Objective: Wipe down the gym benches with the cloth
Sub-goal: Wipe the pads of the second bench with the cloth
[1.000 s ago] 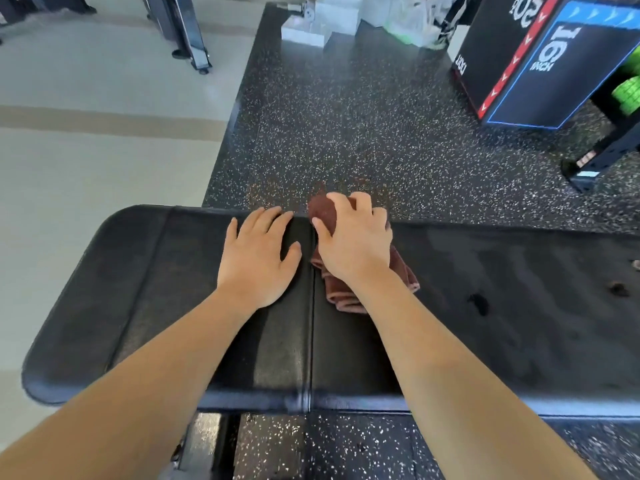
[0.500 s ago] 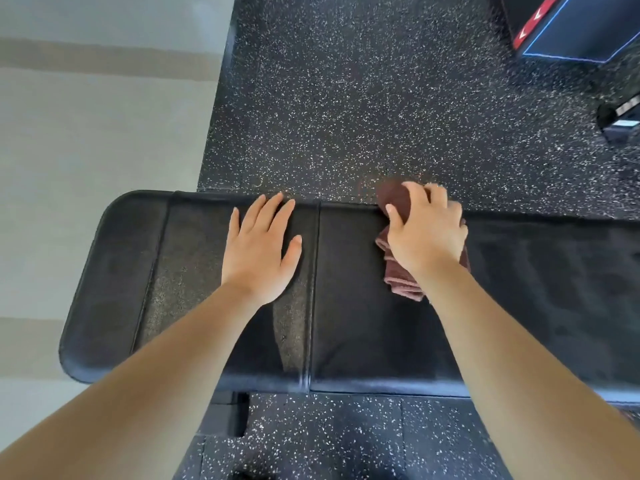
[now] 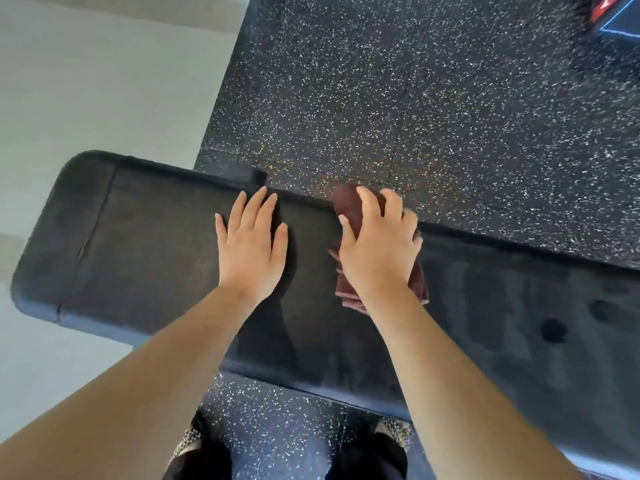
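Note:
A long black padded gym bench runs across the view from left to right. A folded dark brown cloth lies on it near the far edge, mostly covered by my right hand, which presses down on it with fingers curled over its top. My left hand rests flat on the pad just left of the cloth, fingers spread, holding nothing. Damp-looking streaks and dark spots mark the pad to the right of the cloth.
Black speckled rubber flooring lies beyond and under the bench. Pale smooth floor fills the left side. A corner of a red, blue and black box shows at top right. My feet stand below the bench's near edge.
The view has tilted down and rolled, so the bench now slants. My right hand with the cloth slid right, then back left toward my left hand, which stayed flat on the pad.

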### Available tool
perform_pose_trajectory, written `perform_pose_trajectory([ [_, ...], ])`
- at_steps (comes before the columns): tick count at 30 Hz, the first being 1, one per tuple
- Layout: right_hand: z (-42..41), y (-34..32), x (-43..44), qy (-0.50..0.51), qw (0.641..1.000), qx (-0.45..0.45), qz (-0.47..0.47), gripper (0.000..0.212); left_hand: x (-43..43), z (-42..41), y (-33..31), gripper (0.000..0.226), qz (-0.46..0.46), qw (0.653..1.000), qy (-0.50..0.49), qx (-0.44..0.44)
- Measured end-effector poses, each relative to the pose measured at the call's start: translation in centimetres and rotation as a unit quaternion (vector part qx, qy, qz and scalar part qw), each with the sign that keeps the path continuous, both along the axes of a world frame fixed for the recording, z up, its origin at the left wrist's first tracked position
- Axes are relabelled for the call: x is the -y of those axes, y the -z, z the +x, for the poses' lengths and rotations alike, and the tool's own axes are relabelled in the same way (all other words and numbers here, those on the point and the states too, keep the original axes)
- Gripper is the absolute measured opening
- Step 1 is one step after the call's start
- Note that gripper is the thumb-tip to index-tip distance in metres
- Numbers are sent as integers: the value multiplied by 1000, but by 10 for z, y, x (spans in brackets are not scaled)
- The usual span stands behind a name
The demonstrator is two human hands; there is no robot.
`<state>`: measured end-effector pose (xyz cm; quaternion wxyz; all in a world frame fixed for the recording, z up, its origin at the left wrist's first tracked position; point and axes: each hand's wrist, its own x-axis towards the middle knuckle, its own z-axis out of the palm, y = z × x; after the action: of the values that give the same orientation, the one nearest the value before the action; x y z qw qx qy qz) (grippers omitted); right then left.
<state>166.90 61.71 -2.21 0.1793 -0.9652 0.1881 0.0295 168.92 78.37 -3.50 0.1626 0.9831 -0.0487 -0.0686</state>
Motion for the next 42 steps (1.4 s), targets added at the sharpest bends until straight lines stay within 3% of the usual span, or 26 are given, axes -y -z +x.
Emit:
perform_pose_trajectory([
  [4,-28,-3,50,46,999,15,1,48,11,-11,2,54,66,998,-4,-4],
  [9,-19,-2,46,35,999,14,1,46,13,-11,4,58,71,997,-13,11],
  [16,20,0,24,-73,997,-8,18,48,13,-10,8,58,70,997,-13,18],
  [25,-119,-3,-2,-28,999,21,-6,54,12,-10,10,53,58,998,1,37],
  [29,-166,-4,-19,-1,999,46,-7,51,13,-53,5,54,44,997,54,19],
  [35,-151,-2,-32,89,992,88,6,46,-8,-110,10,55,25,988,148,25],
  [42,-178,10,-38,18,991,135,-11,45,-8,-111,18,52,11,986,148,72],
])
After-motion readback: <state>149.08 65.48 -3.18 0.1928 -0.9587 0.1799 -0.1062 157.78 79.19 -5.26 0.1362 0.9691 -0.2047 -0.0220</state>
